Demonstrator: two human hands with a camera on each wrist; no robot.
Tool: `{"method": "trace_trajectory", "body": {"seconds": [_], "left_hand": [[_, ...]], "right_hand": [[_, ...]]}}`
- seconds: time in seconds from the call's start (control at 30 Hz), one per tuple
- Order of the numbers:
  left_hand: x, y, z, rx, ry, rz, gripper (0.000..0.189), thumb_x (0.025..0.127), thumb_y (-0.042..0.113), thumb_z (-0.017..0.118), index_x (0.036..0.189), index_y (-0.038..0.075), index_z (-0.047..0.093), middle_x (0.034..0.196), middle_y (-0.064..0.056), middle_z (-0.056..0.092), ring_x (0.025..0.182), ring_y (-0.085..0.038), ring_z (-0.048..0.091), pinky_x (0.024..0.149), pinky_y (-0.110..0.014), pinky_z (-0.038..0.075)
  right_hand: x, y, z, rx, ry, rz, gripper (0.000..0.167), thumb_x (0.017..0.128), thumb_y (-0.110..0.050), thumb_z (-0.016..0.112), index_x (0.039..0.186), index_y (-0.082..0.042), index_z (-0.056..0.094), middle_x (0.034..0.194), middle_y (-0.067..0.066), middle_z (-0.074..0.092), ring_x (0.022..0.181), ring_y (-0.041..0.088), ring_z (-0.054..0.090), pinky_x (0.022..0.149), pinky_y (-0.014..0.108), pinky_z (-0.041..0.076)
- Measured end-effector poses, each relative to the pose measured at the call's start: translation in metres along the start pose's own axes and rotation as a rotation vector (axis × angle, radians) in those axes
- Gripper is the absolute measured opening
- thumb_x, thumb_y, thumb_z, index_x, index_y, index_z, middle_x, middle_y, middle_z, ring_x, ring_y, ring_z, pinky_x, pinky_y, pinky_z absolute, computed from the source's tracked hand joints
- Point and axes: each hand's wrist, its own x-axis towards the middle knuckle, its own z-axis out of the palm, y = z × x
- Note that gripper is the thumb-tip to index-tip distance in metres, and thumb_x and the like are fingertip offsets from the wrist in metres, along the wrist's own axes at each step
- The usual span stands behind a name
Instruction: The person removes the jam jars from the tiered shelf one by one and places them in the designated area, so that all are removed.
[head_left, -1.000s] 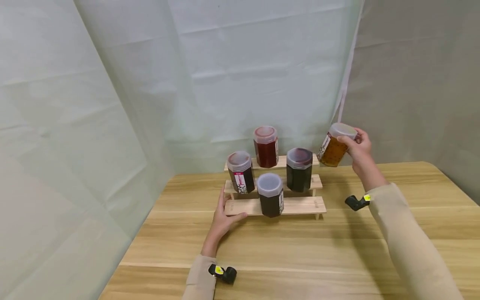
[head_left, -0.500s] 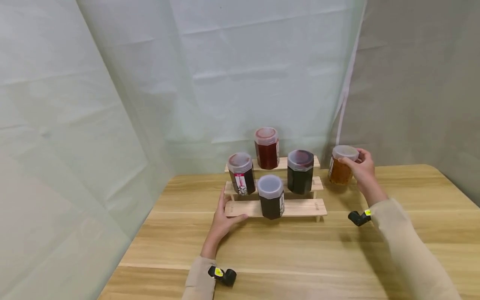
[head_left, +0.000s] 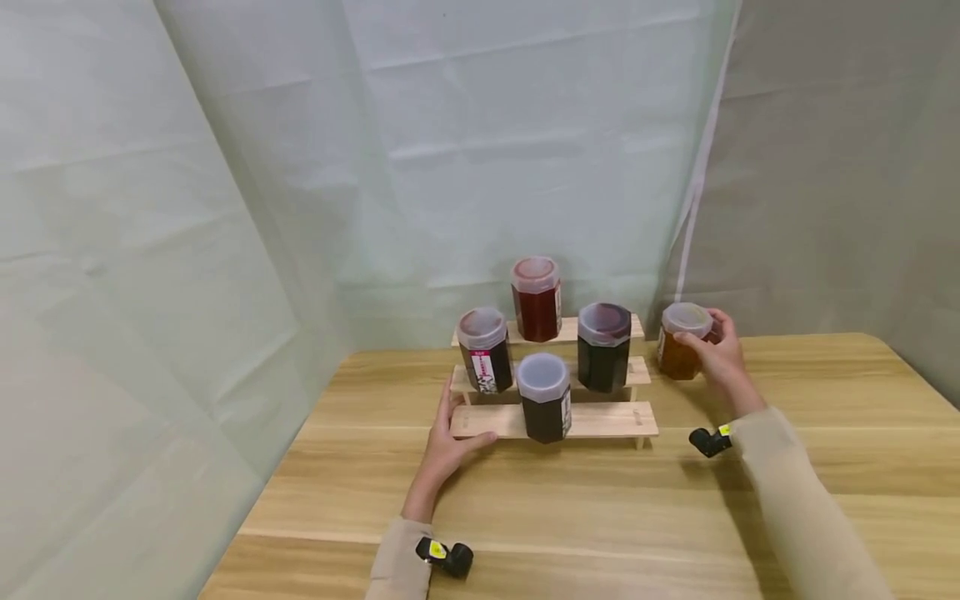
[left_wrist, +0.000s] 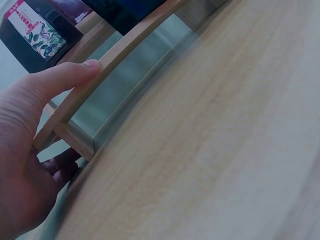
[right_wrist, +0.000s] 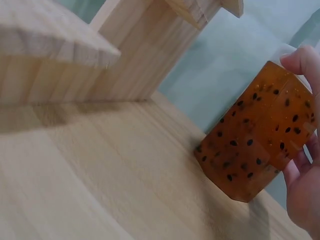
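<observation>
My right hand (head_left: 720, 354) grips an orange jar (right_wrist: 255, 135) with dark seeds and a translucent lid, low over the table to the right of the rack. My left hand (head_left: 444, 446) holds the left end of a three-tier wooden rack (head_left: 480, 421); in the left wrist view the thumb (left_wrist: 80, 75) lies on the lowest shelf's front edge, with fingers behind its leg. On the rack stand a red jar (head_left: 537, 304) on top, a dark jar with a pink-and-white label (head_left: 487, 358) and another dark jar (head_left: 603, 354) on the middle tier, and a black jar (head_left: 546, 404) in front.
The rack stands toward the back of a wood-grain table (head_left: 600, 517). Pale cloth (head_left: 465, 167) hangs behind and to the left, with a darker grey cloth (head_left: 832, 183) at the right. A small black camera (head_left: 446, 556) is worn on each wrist.
My right hand has brought the orange jar down from beside the top shelf to table level and turned it from tilted to upright. The left hand keeps its place on the rack.
</observation>
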Motion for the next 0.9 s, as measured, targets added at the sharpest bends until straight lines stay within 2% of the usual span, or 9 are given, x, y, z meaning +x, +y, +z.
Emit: {"method": "trace_trajectory", "body": {"seconds": [0.2, 0.33, 0.5, 0.57, 0.63, 0.73, 0.8, 0.87, 0.9], "left_hand": [[-0.003, -0.003, 0.000, 0.011, 0.000, -0.011, 0.116, 0.072, 0.013, 0.087, 0.156, 0.037, 0.010, 0.152, -0.022, 0.038, 0.142, -0.038, 0.034, 0.118, -0.062, 0.021], [-0.003, -0.002, 0.002, 0.006, -0.006, -0.014, 0.116, 0.072, 0.013, 0.086, 0.156, 0.038, 0.010, 0.152, -0.022, 0.037, 0.142, -0.038, 0.034, 0.118, -0.061, 0.020], [-0.003, -0.001, 0.005, 0.014, -0.011, -0.024, 0.117, 0.072, 0.015, 0.086, 0.156, 0.038, 0.008, 0.153, -0.023, 0.036, 0.144, -0.039, 0.032, 0.119, -0.061, 0.019], [-0.002, -0.001, 0.006, 0.021, -0.012, -0.020, 0.117, 0.072, 0.016, 0.087, 0.156, 0.037, 0.007, 0.153, -0.024, 0.035, 0.144, -0.040, 0.031, 0.118, -0.062, 0.018], [-0.002, 0.000, 0.005, 0.024, -0.008, -0.020, 0.118, 0.072, 0.016, 0.087, 0.156, 0.037, 0.008, 0.154, -0.024, 0.034, 0.144, -0.040, 0.031, 0.118, -0.062, 0.019], [-0.001, 0.000, 0.003, 0.032, -0.003, -0.024, 0.118, 0.071, 0.017, 0.087, 0.156, 0.038, 0.008, 0.153, -0.023, 0.036, 0.143, -0.039, 0.032, 0.118, -0.061, 0.019], [-0.001, 0.000, 0.001, 0.033, -0.002, -0.029, 0.118, 0.071, 0.016, 0.087, 0.156, 0.040, 0.008, 0.153, -0.022, 0.037, 0.143, -0.039, 0.032, 0.119, -0.061, 0.019], [-0.001, 0.000, -0.001, 0.047, -0.003, -0.028, 0.118, 0.072, 0.017, 0.087, 0.156, 0.039, 0.007, 0.153, -0.022, 0.037, 0.143, -0.039, 0.032, 0.118, -0.062, 0.019], [-0.001, 0.000, -0.002, 0.055, -0.004, -0.025, 0.118, 0.072, 0.018, 0.087, 0.156, 0.038, 0.007, 0.153, -0.023, 0.036, 0.143, -0.040, 0.032, 0.118, -0.063, 0.019]], "right_hand": [[0.001, -0.002, 0.004, 0.105, 0.026, 0.034, 0.058, 0.086, -0.010, 0.071, 0.130, -0.028, 0.038, 0.106, -0.022, 0.043, 0.099, -0.003, 0.041, 0.083, 0.007, 0.037], [0.002, -0.002, 0.003, 0.143, 0.023, 0.040, 0.059, 0.086, -0.008, 0.071, 0.129, -0.029, 0.038, 0.107, -0.021, 0.043, 0.100, -0.003, 0.041, 0.083, 0.006, 0.038], [0.004, -0.003, -0.003, 0.193, -0.009, 0.035, 0.059, 0.084, -0.007, 0.073, 0.127, -0.030, 0.038, 0.108, -0.020, 0.044, 0.099, -0.002, 0.042, 0.082, 0.006, 0.040], [0.003, -0.005, -0.006, 0.176, -0.036, 0.036, 0.059, 0.085, -0.011, 0.075, 0.127, -0.031, 0.038, 0.112, -0.019, 0.045, 0.099, -0.002, 0.042, 0.082, 0.006, 0.040], [0.002, -0.009, -0.008, 0.115, -0.069, 0.047, 0.061, 0.086, -0.016, 0.074, 0.132, -0.028, 0.036, 0.123, -0.013, 0.045, 0.103, -0.001, 0.042, 0.087, 0.009, 0.040], [-0.001, -0.018, -0.009, 0.013, -0.128, 0.063, 0.071, 0.092, -0.026, 0.067, 0.149, -0.018, 0.025, 0.149, 0.007, 0.036, 0.126, 0.015, 0.041, 0.110, 0.022, 0.035], [-0.004, -0.026, -0.009, -0.016, -0.155, 0.067, 0.078, 0.096, -0.029, 0.061, 0.155, -0.010, 0.015, 0.160, 0.016, 0.020, 0.142, 0.026, 0.030, 0.121, 0.035, 0.025], [-0.005, -0.035, -0.009, -0.005, -0.167, 0.062, 0.080, 0.098, -0.030, 0.057, 0.156, -0.006, 0.008, 0.164, 0.018, 0.008, 0.151, 0.031, 0.014, 0.126, 0.043, 0.013], [-0.005, -0.040, -0.008, 0.001, -0.167, 0.054, 0.080, 0.098, -0.029, 0.057, 0.156, -0.005, 0.007, 0.164, 0.019, 0.006, 0.152, 0.033, 0.011, 0.126, 0.044, 0.011]]}}
